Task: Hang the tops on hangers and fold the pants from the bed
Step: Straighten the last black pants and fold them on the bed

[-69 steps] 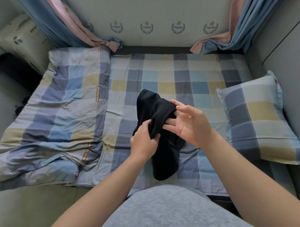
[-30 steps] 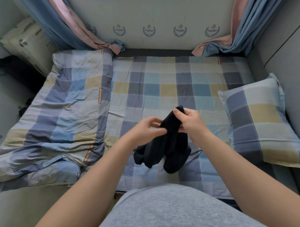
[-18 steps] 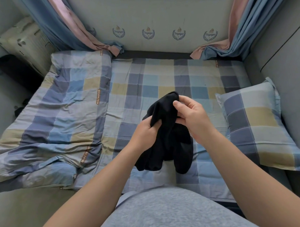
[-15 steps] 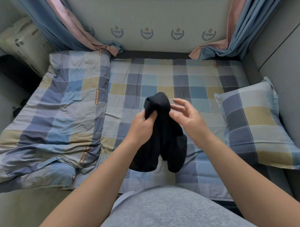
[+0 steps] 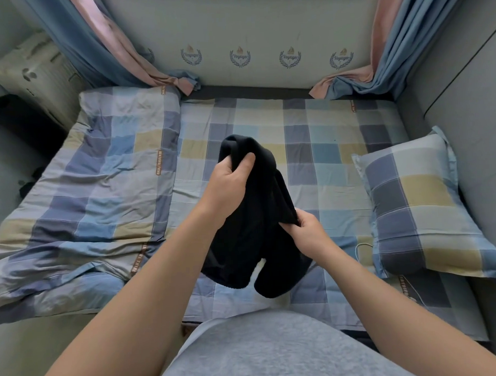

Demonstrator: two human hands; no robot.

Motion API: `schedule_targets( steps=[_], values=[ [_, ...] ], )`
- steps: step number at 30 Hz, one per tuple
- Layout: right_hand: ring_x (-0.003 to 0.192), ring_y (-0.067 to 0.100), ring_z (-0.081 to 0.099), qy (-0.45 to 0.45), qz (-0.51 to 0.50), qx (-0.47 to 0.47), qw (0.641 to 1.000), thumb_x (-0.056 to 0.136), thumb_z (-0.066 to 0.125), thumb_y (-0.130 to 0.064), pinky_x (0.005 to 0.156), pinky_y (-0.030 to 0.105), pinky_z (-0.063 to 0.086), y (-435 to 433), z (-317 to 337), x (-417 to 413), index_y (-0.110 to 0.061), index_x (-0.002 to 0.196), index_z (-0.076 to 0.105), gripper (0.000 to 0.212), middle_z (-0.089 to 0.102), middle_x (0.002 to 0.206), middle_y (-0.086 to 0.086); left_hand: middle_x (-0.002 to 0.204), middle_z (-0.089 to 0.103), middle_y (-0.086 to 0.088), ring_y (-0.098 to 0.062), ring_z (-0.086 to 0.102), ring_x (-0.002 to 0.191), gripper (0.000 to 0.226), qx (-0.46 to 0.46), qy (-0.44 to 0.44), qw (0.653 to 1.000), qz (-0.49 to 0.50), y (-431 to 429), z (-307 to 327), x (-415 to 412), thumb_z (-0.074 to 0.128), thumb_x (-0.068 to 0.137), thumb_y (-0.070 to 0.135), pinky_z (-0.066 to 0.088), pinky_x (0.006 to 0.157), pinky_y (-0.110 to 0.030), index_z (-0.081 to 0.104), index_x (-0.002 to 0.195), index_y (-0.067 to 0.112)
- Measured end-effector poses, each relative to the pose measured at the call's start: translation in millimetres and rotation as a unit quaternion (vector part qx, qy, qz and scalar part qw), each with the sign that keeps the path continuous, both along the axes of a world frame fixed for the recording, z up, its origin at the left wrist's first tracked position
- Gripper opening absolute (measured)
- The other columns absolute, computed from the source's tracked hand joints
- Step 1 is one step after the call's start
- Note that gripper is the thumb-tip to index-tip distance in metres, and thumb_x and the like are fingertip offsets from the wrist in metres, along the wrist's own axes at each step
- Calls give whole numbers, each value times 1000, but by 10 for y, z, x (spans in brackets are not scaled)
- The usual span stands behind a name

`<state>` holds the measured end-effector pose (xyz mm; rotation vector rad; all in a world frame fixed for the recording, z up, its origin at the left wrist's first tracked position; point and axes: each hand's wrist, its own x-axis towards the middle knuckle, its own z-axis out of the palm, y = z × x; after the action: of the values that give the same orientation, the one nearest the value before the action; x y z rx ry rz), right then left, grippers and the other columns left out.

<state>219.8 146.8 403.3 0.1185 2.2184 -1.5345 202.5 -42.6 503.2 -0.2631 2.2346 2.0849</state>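
A black garment [image 5: 254,227] hangs bunched in the air over the near half of the checked bed [image 5: 310,146]. My left hand [image 5: 229,180] grips its upper end, fingers curled into the cloth. Lower and to the right, my right hand [image 5: 307,233] pinches an edge of the same garment. Two rounded dark ends dangle below my hands, just above the sheet. I cannot tell whether it is a top or pants. No hanger is in view.
A checked quilt [image 5: 81,199] lies rumpled over the bed's left side. A matching pillow [image 5: 422,207] sits at the right by the grey wall. A white cable [image 5: 364,248] lies beside the pillow. Curtains [image 5: 115,49] hang at both back corners.
My left hand has lifted the garment's top end higher. My right hand let go near the top and dropped down and right to pinch a lower edge.
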Motion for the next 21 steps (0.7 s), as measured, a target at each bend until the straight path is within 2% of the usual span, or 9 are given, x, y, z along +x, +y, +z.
schedule_targets(
  steps=[2, 4, 8, 10, 12, 14, 16, 18, 21],
  values=[
    [104, 20, 68, 3, -24, -36, 999, 100, 60, -31, 95, 48, 55, -7, 63, -13, -24, 111, 70, 17, 74, 106, -2, 114, 68, 17, 2, 64, 106, 21, -26, -1, 1000, -14, -37, -90, 5, 49, 104, 41, 52, 89, -21, 58, 122, 33],
    [102, 19, 70, 11, -45, -66, 997, 100, 60, -32, 91, 44, 58, -15, 157, -26, -25, 109, 71, 16, 76, 102, -4, 126, 63, 14, -4, 60, 117, 44, -40, -16, 998, -36, -77, -213, 40, 55, 100, 46, 51, 101, -31, 49, 139, 28],
    [96, 16, 72, 49, -91, -130, 986, 102, 58, -29, 75, 25, 59, -3, 425, -81, -27, 105, 71, 14, 77, 97, -6, 141, 54, 8, -18, 49, 133, 84, -139, -73, 983, -92, -111, -530, 140, 69, 74, 65, 43, 110, -49, 39, 146, 35],
    [94, 18, 73, 72, -107, -161, 978, 102, 56, -28, 72, 24, 58, 15, 591, -120, -28, 103, 72, 16, 77, 96, -2, 155, 39, 7, -21, 37, 143, 103, -171, -106, 973, -112, -105, -691, 201, 71, 64, 72, 35, 116, -47, 26, 152, 40],
    [95, 21, 73, 76, -119, -209, 968, 103, 55, -28, 73, 26, 59, 27, 751, -155, -26, 107, 73, 18, 77, 100, 3, 163, 25, 5, -20, 31, 147, 118, -127, -162, 972, -109, -82, -825, 277, 72, 59, 78, 34, 112, -37, 14, 156, 43],
    [97, 23, 73, 60, -134, -269, 952, 103, 54, -28, 73, 28, 59, 41, 876, -178, -24, 108, 75, 22, 76, 106, 8, 161, 30, 2, -15, 45, 138, 125, -57, -201, 973, -93, -51, -947, 338, 74, 56, 78, 43, 101, -26, 13, 157, 39],
    [100, 26, 73, 34, -143, -314, 938, 103, 53, -28, 75, 30, 59, 64, 947, -196, -23, 108, 76, 24, 75, 110, 11, 152, 45, 0, -13, 57, 123, 125, -25, -221, 971, -90, -18, -1051, 355, 76, 52, 76, 51, 100, -30, 22, 156, 33],
    [103, 27, 72, 12, -149, -328, 933, 103, 53, -30, 77, 31, 60, 81, 990, -212, -18, 113, 74, 26, 74, 113, 13, 144, 51, 4, -14, 58, 120, 119, -31, -225, 968, -105, 8, -1094, 353, 76, 53, 77, 51, 98, -35, 29, 153, 31],
    [106, 29, 71, -17, -167, -333, 928, 102, 53, -36, 80, 35, 60, 116, 1010, -228, -11, 120, 70, 35, 73, 115, 14, 143, 46, 7, -16, 54, 123, 120, -50, -202, 973, -104, 8, -1099, 350, 83, 55, 66, 50, 95, -32, 20, 154, 36]
  ],
)
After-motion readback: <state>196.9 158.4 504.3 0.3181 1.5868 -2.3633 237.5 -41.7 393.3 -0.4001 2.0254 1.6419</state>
